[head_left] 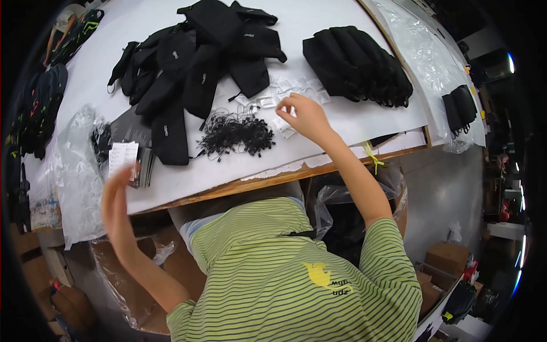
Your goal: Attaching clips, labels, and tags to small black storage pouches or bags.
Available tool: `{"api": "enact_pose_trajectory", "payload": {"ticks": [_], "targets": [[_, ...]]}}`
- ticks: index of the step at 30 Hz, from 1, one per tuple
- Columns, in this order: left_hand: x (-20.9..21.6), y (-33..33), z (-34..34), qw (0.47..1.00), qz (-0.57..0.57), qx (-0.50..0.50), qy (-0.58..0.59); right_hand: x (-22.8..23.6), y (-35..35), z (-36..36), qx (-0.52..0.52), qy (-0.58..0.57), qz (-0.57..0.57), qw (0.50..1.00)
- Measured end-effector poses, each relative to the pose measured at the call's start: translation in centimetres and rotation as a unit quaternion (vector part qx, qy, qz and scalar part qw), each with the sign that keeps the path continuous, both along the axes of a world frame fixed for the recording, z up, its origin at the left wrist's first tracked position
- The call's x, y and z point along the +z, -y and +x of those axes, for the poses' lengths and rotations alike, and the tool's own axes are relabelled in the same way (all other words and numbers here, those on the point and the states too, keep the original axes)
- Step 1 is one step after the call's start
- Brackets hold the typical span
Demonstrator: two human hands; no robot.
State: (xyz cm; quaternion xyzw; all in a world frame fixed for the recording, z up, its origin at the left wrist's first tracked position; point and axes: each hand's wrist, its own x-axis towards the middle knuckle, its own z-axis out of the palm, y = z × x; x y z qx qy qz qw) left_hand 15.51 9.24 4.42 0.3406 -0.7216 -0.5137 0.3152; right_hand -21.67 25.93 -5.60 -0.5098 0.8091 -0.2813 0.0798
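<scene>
My right hand (306, 118) is over the white table, thumb and forefinger curled together at small clear-and-white packets (265, 101). What lies between its fingertips, if anything, is too small to make out. My left hand (115, 194) is smeared by motion at the near left edge, beside a stack of dark cards (147, 165) with a white printed label (123, 155) at its front. Between the hands lies a tangled heap of black cord loops (236, 135) with small tips. Black fabric pouches (202, 74) are piled loosely behind it.
A neat row of black pouches (353, 65) lies at the far right of the table (228, 176). Crumpled clear plastic (80, 176) hangs at the left edge. Below the wooden edge stand plastic-lined cartons (131, 273). Another person (67, 23) is at the far left.
</scene>
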Motion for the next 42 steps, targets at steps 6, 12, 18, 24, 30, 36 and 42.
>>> {"api": "enact_pose_trajectory", "payload": {"ticks": [6,12,18,24,30,36,42], "targets": [[-11.4,8.7,4.4,0.831,-0.352,0.210,0.377,-3.9,5.7,0.6,0.002,-0.081,0.043,0.996],[-12.5,9.5,4.5,0.853,-0.277,0.190,0.398,-2.7,5.0,-0.7,-0.004,-0.057,0.027,0.998],[-10.9,8.8,3.9,0.790,-0.383,0.252,0.407,2.1,-3.0,-4.4,-0.076,-0.019,0.053,0.996],[-9.1,10.5,4.1,0.858,-0.297,0.192,0.373,-0.1,-9.9,-6.7,-0.147,-0.091,0.171,0.970],[-6.1,8.3,1.8,0.932,-0.215,0.186,0.224,0.0,-5.1,-2.5,-0.072,-0.042,0.117,0.990],[-3.2,-0.1,-3.6,0.990,-0.028,0.123,0.069,-1.9,-3.1,-1.9,-0.026,-0.069,0.168,0.983],[-5.4,-5.4,-7.7,0.996,0.083,0.018,-0.007,1.2,-2.9,0.3,-0.014,0.065,0.057,0.996]]}}
